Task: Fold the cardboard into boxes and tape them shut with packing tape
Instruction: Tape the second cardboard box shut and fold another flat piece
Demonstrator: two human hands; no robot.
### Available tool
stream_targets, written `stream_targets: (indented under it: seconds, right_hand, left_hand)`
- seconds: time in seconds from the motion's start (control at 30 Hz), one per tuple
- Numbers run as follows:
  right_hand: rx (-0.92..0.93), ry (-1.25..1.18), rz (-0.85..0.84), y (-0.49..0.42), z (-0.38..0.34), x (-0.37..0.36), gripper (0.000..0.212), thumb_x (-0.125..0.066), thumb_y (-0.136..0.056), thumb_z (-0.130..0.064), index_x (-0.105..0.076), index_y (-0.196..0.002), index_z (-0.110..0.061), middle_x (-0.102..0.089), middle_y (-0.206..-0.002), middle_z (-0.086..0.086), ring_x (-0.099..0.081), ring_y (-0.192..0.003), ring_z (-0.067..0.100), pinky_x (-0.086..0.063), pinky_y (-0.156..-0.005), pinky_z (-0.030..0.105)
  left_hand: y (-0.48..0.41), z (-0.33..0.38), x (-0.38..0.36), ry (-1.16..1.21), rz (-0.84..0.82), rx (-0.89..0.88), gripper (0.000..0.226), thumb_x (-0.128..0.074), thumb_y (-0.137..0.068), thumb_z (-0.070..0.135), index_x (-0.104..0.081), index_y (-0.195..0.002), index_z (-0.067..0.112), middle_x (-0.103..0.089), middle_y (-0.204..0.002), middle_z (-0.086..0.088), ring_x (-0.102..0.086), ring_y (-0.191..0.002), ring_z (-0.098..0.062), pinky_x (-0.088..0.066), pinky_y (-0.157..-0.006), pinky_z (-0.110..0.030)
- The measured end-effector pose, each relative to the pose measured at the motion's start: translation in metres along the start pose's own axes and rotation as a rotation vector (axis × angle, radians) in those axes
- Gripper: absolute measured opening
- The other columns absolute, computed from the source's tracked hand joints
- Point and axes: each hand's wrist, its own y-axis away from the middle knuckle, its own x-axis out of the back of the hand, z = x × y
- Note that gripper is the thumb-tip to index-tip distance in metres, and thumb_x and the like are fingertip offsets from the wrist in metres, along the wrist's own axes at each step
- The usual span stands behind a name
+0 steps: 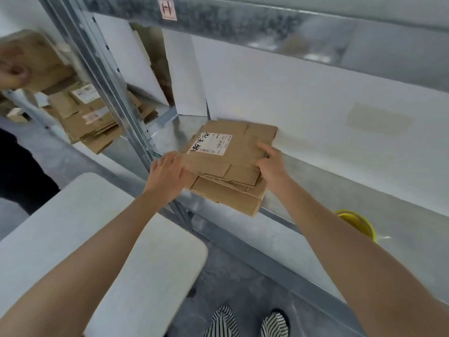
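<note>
On metal shelf (306,183), my left hand (167,172) rests straight-fingered against left edge of flattened cardboard stack (243,152); my right hand (269,164) presses straight fingers on its top.

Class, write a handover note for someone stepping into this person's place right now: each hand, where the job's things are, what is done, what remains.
Left hand: open, fingers touching the left edge of the flat cardboard stack on the metal shelf.
Right hand: on the stack's right edge; whether it grips is hidden.
Yellow ring, perhaps the tape, lies farther right on the shelf, partly behind the arm.
Done: nothing folded or taped in view.
Left: take a sheet, fold it into a box, tape it shut.
</note>
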Motion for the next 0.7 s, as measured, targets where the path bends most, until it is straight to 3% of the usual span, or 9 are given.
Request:
stream_targets:
  seconds: [0.07,0.13,0.4,0.6,0.7]
  right_hand:
    - [0.034,-0.044,0.007,0.011,-0.004,0.01,0.056,-0.054,-0.085,0.011,-0.054,-0.131,-0.021,-0.05,-0.134,0.006,-0.056,-0.105,0.017,-0.053,-0.082,0.024]
    - [0.072,-0.058,0.025,0.022,-0.008,0.024,0.057,-0.054,-0.083,0.014,-0.055,-0.13,-0.019,-0.053,-0.131,0.007,-0.055,-0.111,0.019,-0.05,-0.094,0.032]
    - [0.208,-0.044,0.112,0.077,-0.018,0.118,0.056,-0.054,-0.081,0.014,-0.058,-0.127,-0.019,-0.058,-0.122,0.007,-0.056,-0.102,0.016,-0.049,-0.088,0.026]
    - [0.227,-0.047,0.178,0.121,-0.001,0.226,0.056,-0.053,-0.081,0.016,-0.059,-0.125,-0.018,-0.058,-0.12,0.006,-0.056,-0.101,0.016,-0.05,-0.089,0.029]
    - [0.222,-0.048,0.183,0.144,0.012,0.287,0.055,-0.052,-0.082,0.016,-0.058,-0.125,-0.018,-0.058,-0.116,0.002,-0.056,-0.1,0.015,-0.05,-0.085,0.025]
  left_hand:
    - [-0.001,0.004,0.005,-0.007,0.004,-0.026,0.033,-0.029,-0.096,0.024,-0.05,-0.119,0.012,-0.051,-0.123,-0.006,-0.045,-0.12,-0.024,-0.031,-0.104,-0.044]
    - [-0.002,0.013,0.009,-0.001,0.017,-0.044,0.032,-0.029,-0.096,0.024,-0.05,-0.116,0.01,-0.05,-0.127,-0.007,-0.044,-0.122,-0.024,-0.03,-0.105,-0.045]
    - [0.008,0.09,0.011,0.003,0.049,-0.147,0.04,-0.033,-0.1,0.027,-0.042,-0.134,0.009,-0.039,-0.144,-0.01,-0.03,-0.136,-0.026,-0.019,-0.114,-0.044]
    - [0.027,0.192,-0.003,0.052,0.146,-0.247,0.03,-0.043,-0.096,0.021,-0.052,-0.121,0.006,-0.049,-0.133,-0.013,-0.039,-0.127,-0.03,-0.025,-0.105,-0.045]
    - [0.049,0.252,-0.019,0.083,0.155,-0.265,0.033,-0.042,-0.097,0.023,-0.051,-0.126,0.01,-0.049,-0.134,-0.01,-0.039,-0.127,-0.029,-0.026,-0.105,-0.044]
